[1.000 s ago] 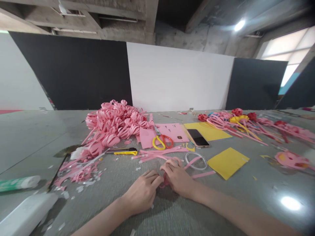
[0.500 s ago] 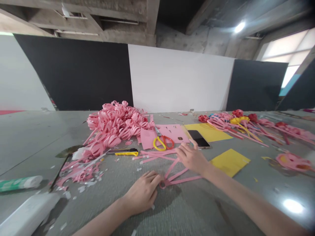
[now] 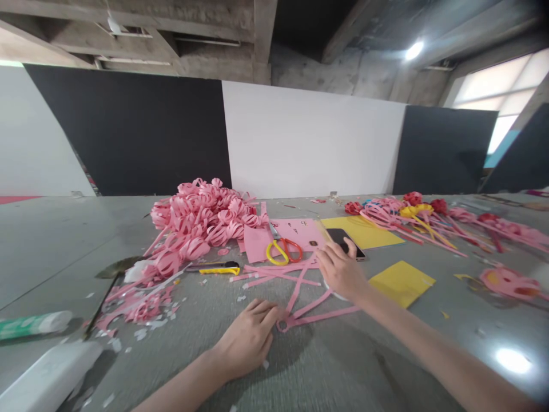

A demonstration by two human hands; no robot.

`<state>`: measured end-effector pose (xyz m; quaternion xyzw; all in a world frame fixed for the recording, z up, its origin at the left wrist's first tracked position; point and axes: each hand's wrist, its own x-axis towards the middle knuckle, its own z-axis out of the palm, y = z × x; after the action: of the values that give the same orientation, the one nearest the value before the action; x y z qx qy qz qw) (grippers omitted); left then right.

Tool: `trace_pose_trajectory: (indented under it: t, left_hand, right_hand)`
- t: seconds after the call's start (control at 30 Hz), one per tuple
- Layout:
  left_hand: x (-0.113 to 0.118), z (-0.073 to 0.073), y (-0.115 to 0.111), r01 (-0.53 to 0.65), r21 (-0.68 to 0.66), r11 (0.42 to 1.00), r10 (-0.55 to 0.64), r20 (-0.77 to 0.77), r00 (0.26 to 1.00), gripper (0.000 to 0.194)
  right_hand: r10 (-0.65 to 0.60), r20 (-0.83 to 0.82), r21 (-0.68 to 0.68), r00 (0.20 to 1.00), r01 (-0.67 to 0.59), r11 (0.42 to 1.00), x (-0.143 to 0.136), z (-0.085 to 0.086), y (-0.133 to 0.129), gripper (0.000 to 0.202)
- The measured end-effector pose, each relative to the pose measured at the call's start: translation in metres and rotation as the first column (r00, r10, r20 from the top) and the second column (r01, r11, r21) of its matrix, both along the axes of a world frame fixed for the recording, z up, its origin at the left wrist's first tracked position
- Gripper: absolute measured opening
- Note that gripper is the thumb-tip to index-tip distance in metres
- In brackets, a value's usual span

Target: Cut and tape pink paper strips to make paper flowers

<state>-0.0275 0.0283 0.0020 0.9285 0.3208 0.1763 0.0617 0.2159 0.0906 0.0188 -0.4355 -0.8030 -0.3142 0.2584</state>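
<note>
My left hand (image 3: 250, 335) rests on the grey surface with fingers curled, their tips pressed on a pink paper strip (image 3: 294, 294) beside a small pink ring (image 3: 282, 325). Several pink strips fan out from this ring. My right hand (image 3: 341, 272) is bent over the far ends of the strips, its fingers curled, one lifted over the black phone (image 3: 341, 236). A white curved edge (image 3: 338, 294) shows under it. A thin beige stick (image 3: 325, 230) rises beyond its fingers; whether they hold it is unclear.
Scissors (image 3: 283, 250) lie on pink sheets (image 3: 256, 240), with a yellow cutter (image 3: 219, 270) to the left. Behind is a heap of pink paper curls (image 3: 206, 212). Yellow paper (image 3: 401, 283) lies right. A glue tube (image 3: 36, 324) and white box (image 3: 51, 377) sit at left.
My right hand has shifted a little right, off the left strips and in front of the phone. The white curved edge now shows beneath it. My left hand stays in place.
</note>
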Motion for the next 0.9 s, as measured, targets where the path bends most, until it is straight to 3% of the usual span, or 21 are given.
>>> trace_pose_trajectory:
  t: [0.2, 0.33, 0.57, 0.73, 0.9]
  left_hand:
    - [0.000, 0.002, -0.001, 0.015, 0.006, 1.000, -0.015, 0.001, 1.000, 0.046]
    - [0.001, 0.003, -0.001, 0.019, 0.041, 0.999, -0.018, -0.027, 0.999, 0.049]
    - [0.000, 0.000, -0.001, 0.040, 0.054, 0.998, -0.038, -0.037, 0.999, 0.050]
    - [-0.001, 0.000, 0.000, 0.050, 0.061, 0.997, -0.047, -0.035, 0.998, 0.051]
    - [-0.002, -0.002, 0.000, 0.055, 0.089, 0.995, -0.053, -0.023, 0.998, 0.048]
  right_hand:
    - [0.091, -0.084, -0.204, 0.992, -0.107, 0.973, -0.028, -0.024, -0.014, 0.017]
    - [0.080, -0.152, -0.237, 0.985, -0.115, 0.965, -0.033, -0.032, -0.016, 0.019]
    - [-0.151, -0.207, -0.273, 0.967, 0.091, 0.958, -0.010, -0.017, 0.001, 0.012]
    - [-0.101, -0.137, -0.434, 0.985, 0.032, 0.900, 0.003, -0.012, 0.007, 0.011]
    - [-0.088, -0.027, -0.504, 0.996, 0.062, 0.861, 0.000, -0.014, 0.005, 0.009]
